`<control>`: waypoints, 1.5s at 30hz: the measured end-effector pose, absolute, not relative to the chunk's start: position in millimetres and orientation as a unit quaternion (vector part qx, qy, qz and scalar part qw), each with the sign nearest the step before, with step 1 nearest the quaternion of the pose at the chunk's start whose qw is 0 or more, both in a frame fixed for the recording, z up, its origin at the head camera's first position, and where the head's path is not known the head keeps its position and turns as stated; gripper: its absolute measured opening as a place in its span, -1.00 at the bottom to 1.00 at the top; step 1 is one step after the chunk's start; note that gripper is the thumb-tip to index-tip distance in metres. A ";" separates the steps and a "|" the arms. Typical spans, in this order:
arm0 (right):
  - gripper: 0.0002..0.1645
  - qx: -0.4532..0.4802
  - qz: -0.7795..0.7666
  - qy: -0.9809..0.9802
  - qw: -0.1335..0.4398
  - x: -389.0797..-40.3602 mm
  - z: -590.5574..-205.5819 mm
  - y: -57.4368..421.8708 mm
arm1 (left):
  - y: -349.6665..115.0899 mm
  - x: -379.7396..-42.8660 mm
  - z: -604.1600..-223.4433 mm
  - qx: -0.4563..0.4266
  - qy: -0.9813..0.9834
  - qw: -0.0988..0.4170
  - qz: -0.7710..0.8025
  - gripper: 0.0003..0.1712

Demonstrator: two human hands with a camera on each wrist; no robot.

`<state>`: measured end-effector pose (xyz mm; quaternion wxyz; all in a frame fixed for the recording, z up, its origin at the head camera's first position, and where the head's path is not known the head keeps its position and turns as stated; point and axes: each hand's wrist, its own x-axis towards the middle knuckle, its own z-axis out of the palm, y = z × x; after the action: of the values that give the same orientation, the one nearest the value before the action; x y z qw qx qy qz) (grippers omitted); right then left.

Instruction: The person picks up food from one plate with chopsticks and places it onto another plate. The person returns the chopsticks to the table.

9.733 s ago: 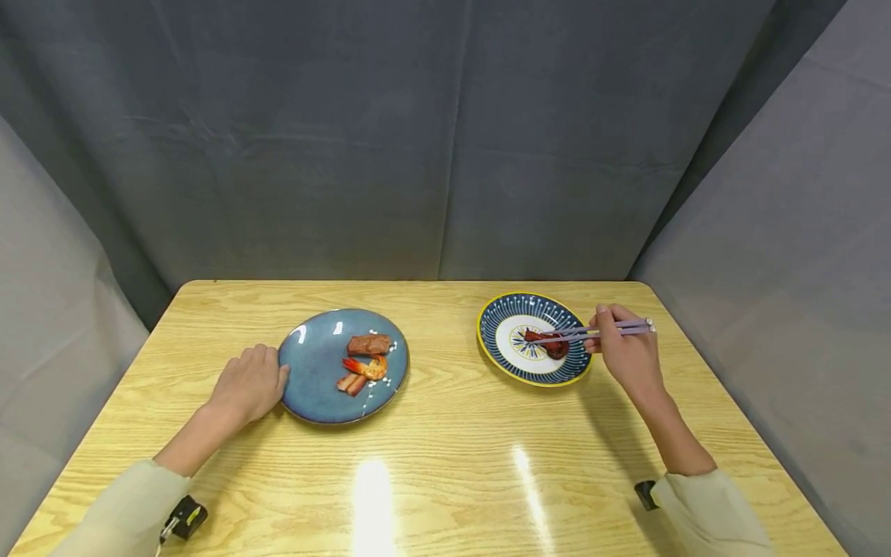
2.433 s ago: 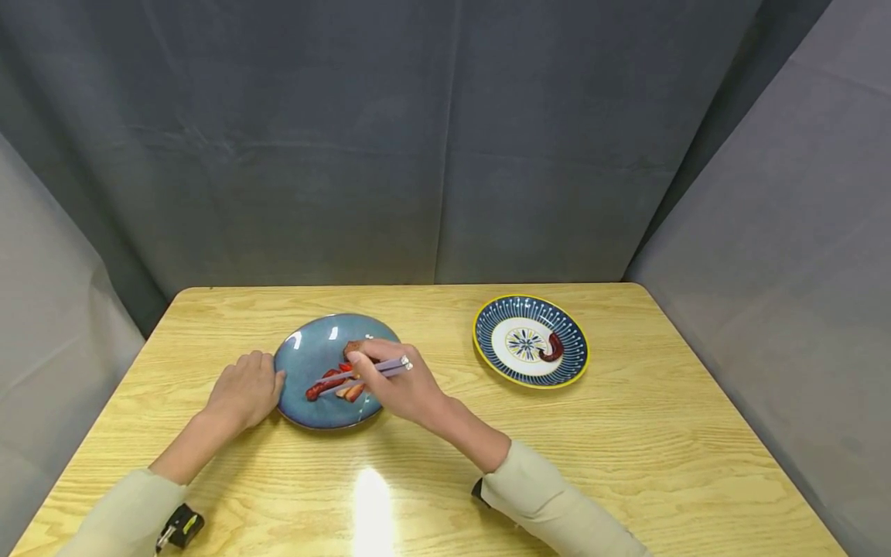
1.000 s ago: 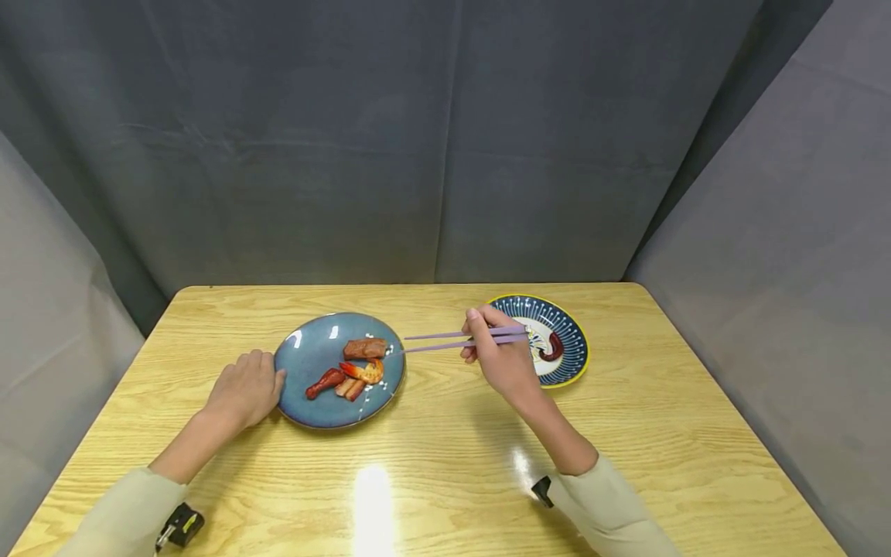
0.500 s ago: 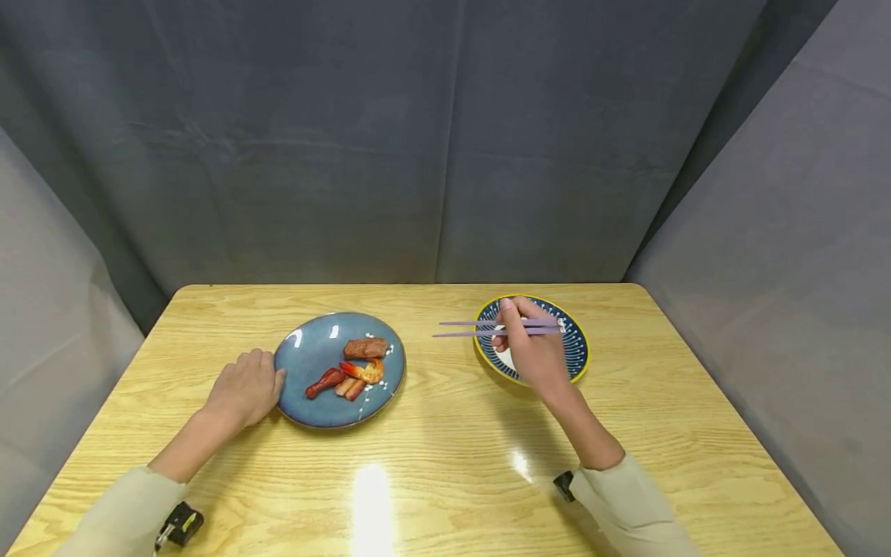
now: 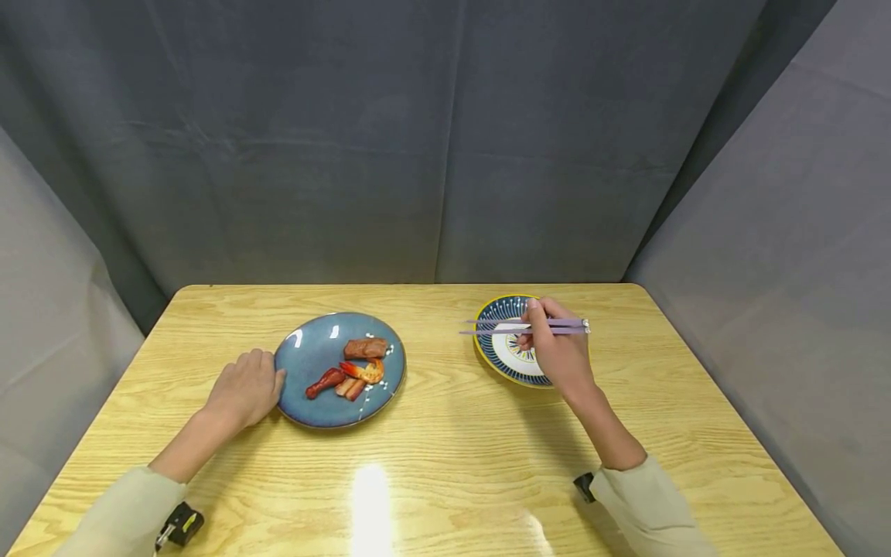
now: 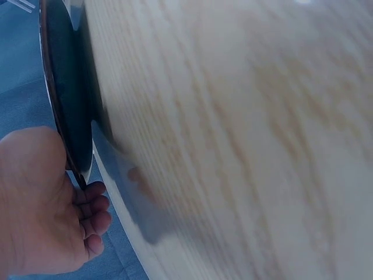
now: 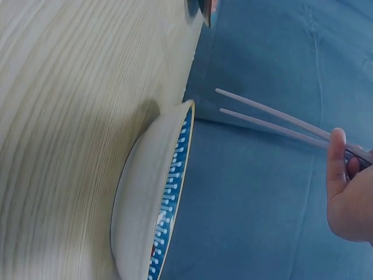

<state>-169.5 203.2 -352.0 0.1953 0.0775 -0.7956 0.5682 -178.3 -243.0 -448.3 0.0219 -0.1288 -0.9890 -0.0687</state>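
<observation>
My left hand (image 5: pixel 247 387) grips the left rim of a blue plate (image 5: pixel 302 363); the left wrist view shows fingers (image 6: pixel 96 221) curled beneath its edge. On that plate lie a red drumstick (image 5: pixel 325 383), an orange shrimp (image 5: pixel 367 371), a brown meat chunk (image 5: pixel 365 348) and a striped strip of pork (image 5: pixel 350 388). My right hand (image 5: pixel 562 360) holds a pair of lilac chopsticks (image 7: pixel 280 116) above a blue-and-white patterned dish (image 5: pixel 493 360). Their tips are apart, with nothing between them, pointing left past the dish's rim. The hand covers the dish's right side.
Both dishes stand on a light wooden table (image 5: pixel 445 441), with bare wood between them. A dark grey curtain (image 5: pixel 313 155) hangs behind the far edge, and pale cloth (image 5: pixel 780 271) hangs at the sides. Small black wrist devices (image 5: pixel 184 524) sit under the sleeves.
The drumstick went from the patterned dish to the blue plate by chopsticks and was released. My right hand then moved back right, now hiding the dark red curved piece. My left hand stayed put.
</observation>
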 end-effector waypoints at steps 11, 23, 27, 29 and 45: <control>-0.58 0.047 0.557 -0.805 0.200 -171.4 -361.1 231.7 | -244.0 -179.9 -449.1 -0.127 -0.990 0.015 -0.066 -0.65; -0.53 0.046 0.550 -0.808 0.207 -171.7 -364.9 247.5 | -244.3 -179.7 -448.7 -0.127 -0.989 0.017 -0.068 -0.66; -0.53 0.033 0.531 -0.817 0.222 -170.1 -364.5 254.4 | -243.7 -179.8 -448.2 -0.127 -0.989 0.014 -0.067 -0.65; -0.54 0.026 0.537 -0.813 0.226 -169.4 -365.1 258.2 | -243.4 -179.8 -447.7 -0.127 -0.990 0.013 -0.065 -0.65; -0.56 -0.023 0.515 -0.823 0.238 -165.1 -371.6 287.1 | -243.7 -180.1 -449.0 -0.131 -0.989 0.025 -0.065 -0.65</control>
<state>-165.1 287.1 -371.6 0.2381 -0.0227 -0.8233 0.5147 -180.1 -243.7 -449.0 0.0252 -0.1307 -0.9890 -0.0645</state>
